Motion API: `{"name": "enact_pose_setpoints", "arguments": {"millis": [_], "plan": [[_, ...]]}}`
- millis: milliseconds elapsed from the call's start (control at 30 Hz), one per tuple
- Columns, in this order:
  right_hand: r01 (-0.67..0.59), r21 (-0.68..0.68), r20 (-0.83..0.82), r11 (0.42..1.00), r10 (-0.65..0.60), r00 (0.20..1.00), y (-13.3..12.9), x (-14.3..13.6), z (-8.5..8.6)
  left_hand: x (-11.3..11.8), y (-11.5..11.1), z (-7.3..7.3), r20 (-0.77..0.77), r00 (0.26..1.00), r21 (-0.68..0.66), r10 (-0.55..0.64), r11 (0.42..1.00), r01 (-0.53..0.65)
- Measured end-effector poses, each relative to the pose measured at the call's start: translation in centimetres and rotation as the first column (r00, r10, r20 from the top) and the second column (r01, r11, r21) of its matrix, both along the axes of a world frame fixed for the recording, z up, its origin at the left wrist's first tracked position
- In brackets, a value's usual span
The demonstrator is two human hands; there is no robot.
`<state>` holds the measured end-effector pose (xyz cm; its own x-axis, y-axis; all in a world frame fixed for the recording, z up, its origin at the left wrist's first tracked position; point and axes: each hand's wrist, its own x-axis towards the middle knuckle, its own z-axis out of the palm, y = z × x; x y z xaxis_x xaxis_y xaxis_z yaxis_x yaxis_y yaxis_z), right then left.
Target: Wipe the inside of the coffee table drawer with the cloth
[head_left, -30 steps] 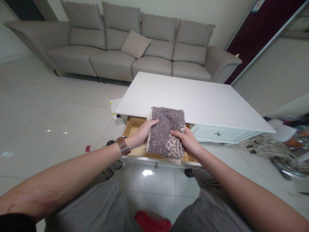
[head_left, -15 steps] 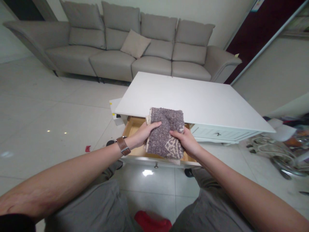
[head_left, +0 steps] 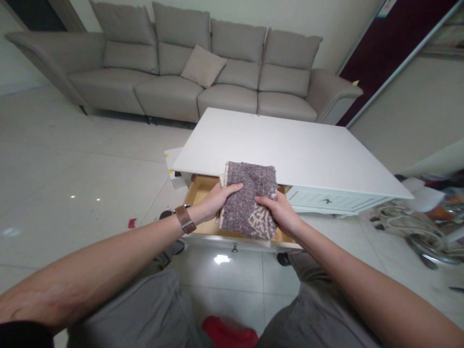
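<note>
A folded towel (head_left: 248, 205), purple-grey with a cream pattern at its lower right corner, is held up between both hands. My left hand (head_left: 219, 197) grips its left side, thumb on top and the other fingers hidden beneath. On the right side my right hand (head_left: 279, 208) holds it the same way, thumb pressed on the upper face. Below the towel is a pulled-out drawer (head_left: 198, 189) with a light wooden inside; the towel and hands cover much of it. The drawer belongs to a white coffee table (head_left: 290, 145).
Behind the table stands a long grey sofa (head_left: 166, 92) with a beige cushion (head_left: 204, 66). A closed drawer (head_left: 319, 198) is to the right. A white box (head_left: 174, 166) sits by the table's left end. Cables (head_left: 406, 227) lie on the right floor, and something red (head_left: 228, 333) is below me.
Almost nothing differs. Both hands keep the towel in the same place above the drawer.
</note>
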<state>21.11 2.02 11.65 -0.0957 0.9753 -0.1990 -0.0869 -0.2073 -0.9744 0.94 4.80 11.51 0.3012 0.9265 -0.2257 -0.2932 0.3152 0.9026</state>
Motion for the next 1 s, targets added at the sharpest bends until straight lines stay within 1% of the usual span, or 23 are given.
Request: {"name": "enact_pose_setpoints", "arguments": {"millis": [200,467,700,867,933,1000], "plan": [[0.007,-0.011,0.006,1.0,-0.007,1.0,0.05,-0.03,0.13,0.04,0.01,0.05,-0.005,1.0,0.0,-0.001,1.0,0.001],[-0.009,0.003,0.007,1.0,0.009,1.0,0.25,0.14,-0.36,0.06,0.04,0.06,-0.01,1.0,-0.006,0.002,1.0,-0.003],[-0.004,-0.019,0.009,1.0,0.004,1.0,0.22,-0.02,-0.09,0.05,0.07,-0.08,-0.014,1.0,-0.001,0.002,1.0,-0.002],[-0.009,-0.019,0.01,1.0,0.009,1.0,0.2,0.1,-0.21,-0.02,0.11,-0.18,-0.018,1.0,-0.005,-0.004,1.0,0.004],[-0.014,-0.016,0.001,1.0,0.014,1.0,0.17,0.09,-0.16,-0.11,0.14,-0.19,-0.042,0.999,0.019,-0.021,1.0,0.022],[-0.017,-0.019,-0.026,1.0,0.016,1.0,0.12,0.02,0.05,-0.24,0.15,-0.18,-0.077,0.996,0.079,-0.047,0.995,0.053]]}}
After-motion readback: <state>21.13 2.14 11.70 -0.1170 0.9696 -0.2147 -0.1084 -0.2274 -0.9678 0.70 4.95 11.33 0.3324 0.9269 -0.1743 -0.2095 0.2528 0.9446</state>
